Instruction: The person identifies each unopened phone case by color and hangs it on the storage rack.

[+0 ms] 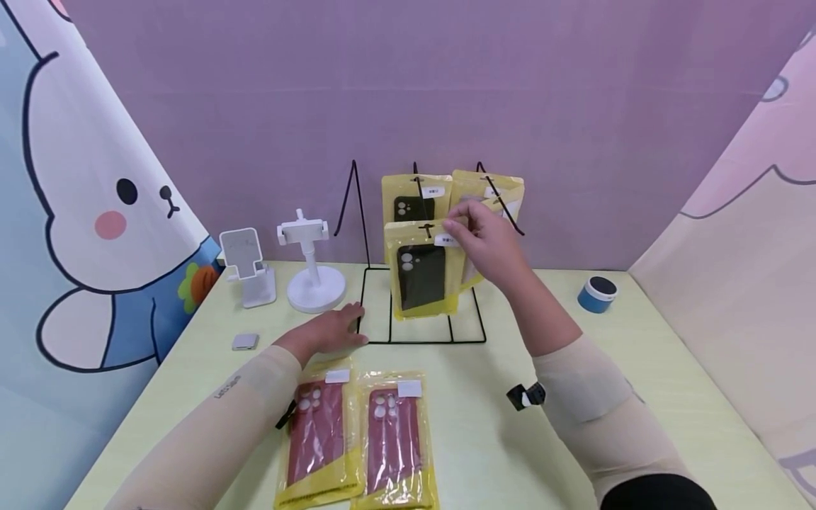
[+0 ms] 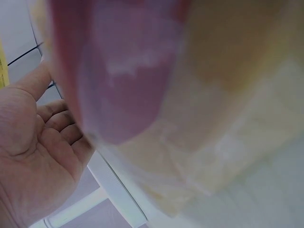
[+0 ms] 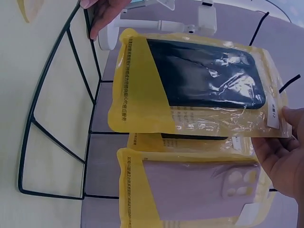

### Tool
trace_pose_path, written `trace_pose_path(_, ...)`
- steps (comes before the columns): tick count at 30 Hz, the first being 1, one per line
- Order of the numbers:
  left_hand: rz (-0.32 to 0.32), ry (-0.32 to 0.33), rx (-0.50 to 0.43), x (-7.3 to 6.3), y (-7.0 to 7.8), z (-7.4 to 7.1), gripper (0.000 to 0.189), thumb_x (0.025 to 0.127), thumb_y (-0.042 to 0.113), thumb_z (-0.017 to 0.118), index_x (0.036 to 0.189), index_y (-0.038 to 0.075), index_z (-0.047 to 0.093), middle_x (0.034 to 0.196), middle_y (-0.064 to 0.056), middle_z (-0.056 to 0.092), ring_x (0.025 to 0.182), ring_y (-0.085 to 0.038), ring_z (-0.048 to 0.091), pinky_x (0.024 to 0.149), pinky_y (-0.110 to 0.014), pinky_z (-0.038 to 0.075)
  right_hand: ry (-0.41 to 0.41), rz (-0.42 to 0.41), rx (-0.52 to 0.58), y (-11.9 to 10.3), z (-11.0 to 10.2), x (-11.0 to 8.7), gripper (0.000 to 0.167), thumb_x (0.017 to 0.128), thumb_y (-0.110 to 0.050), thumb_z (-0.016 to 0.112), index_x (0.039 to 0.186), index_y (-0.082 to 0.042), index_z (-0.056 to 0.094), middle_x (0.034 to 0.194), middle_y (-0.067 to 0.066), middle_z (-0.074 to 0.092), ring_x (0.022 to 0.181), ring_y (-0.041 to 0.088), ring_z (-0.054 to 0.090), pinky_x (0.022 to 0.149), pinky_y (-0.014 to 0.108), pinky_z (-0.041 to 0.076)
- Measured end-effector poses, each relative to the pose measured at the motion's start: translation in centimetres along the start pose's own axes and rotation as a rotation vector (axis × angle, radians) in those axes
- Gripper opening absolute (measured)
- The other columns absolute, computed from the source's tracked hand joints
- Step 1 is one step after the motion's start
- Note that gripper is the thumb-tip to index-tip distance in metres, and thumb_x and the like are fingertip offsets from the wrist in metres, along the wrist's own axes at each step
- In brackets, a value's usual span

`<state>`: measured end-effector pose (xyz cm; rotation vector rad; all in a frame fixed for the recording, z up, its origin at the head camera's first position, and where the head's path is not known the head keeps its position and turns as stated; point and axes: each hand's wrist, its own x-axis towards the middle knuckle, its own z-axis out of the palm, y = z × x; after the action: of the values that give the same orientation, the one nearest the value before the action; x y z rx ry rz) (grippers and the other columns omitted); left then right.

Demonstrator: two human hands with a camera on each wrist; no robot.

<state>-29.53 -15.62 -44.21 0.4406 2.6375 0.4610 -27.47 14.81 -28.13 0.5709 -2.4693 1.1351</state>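
My right hand [image 1: 487,237] pinches the top right corner of a yellow-edged clear pouch with a black phone case [image 3: 204,76] inside. The pouch's top slot is at the front end of the black wire rack's middle hook [image 1: 417,185]. Behind it hangs another packaged black phone case [image 1: 411,207]. A packaged light purple phone case [image 3: 204,187] hangs on the right hook, partly hidden by my hand in the head view. My left hand [image 1: 328,329] holds the front left corner of the wire rack [image 1: 421,343], thumb and fingers at the base wire.
Two packaged red phone cases [image 1: 319,432] [image 1: 394,439] lie in front of the rack. To its left stand a white round-based phone holder [image 1: 314,287] and a folding stand [image 1: 258,283], with a small grey square [image 1: 245,342] nearer. A blue cylinder [image 1: 597,295] stands at right.
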Motion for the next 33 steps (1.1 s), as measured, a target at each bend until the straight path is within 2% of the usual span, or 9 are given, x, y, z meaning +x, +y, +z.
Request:
trace_pose_path(2, -0.007, -0.001, -0.001, 0.0, 0.0, 0.1, 0.076, 0.095, 0.048, 0.059, 0.157, 0.019, 0.025, 0.165, -0.01, 0.014, 0.151, -0.034, 0.017, 0.121, -0.053, 0.02, 0.014, 0.017, -0.009, 0.2, 0.2, 0.4, 0.027, 0.098, -0.042, 0.058, 0.106, -0.017, 0.061, 0.081, 0.003, 0.055, 0.069, 0.021, 0.049, 0.058, 0.034, 0.044)
trace_pose_path(11, 0.035, -0.008, 0.009, -0.3, 0.1, -0.1, 0.076, 0.097, 0.044, 0.058, 0.157, 0.013, 0.024, 0.164, -0.015, 0.013, 0.15, -0.036, 0.016, 0.121, -0.052, 0.019, 0.05, 0.088, -0.012, 0.9, 0.9, 1.8, 0.033, 0.095, -0.046, 0.059, 0.108, -0.016, 0.06, 0.089, 0.002, 0.06, 0.077, 0.019, 0.054, 0.064, 0.034, 0.047)
trace_pose_path(21, 0.009, -0.017, 0.002, -0.2, 0.1, 0.0, 0.076, 0.096, 0.046, 0.058, 0.157, 0.016, 0.024, 0.165, -0.012, 0.013, 0.151, -0.034, 0.016, 0.121, -0.052, 0.02, 0.032, 0.153, -0.021, 1.5, 1.2, 3.4, 0.034, 0.095, -0.051, 0.057, 0.109, -0.02, 0.057, 0.094, 0.0, 0.06, 0.081, 0.018, 0.054, 0.067, 0.035, 0.048)
trace_pose_path(33, -0.019, -0.017, -0.007, -0.1, 0.1, -0.1, 0.076, 0.096, 0.047, 0.058, 0.157, 0.019, 0.024, 0.165, -0.009, 0.013, 0.151, -0.032, 0.014, 0.122, -0.052, 0.02, 0.035, 0.184, -0.039, 1.7, 1.5, 4.6, 0.035, 0.095, -0.051, 0.056, 0.112, -0.021, 0.056, 0.095, -0.001, 0.059, 0.082, 0.018, 0.054, 0.068, 0.035, 0.048)
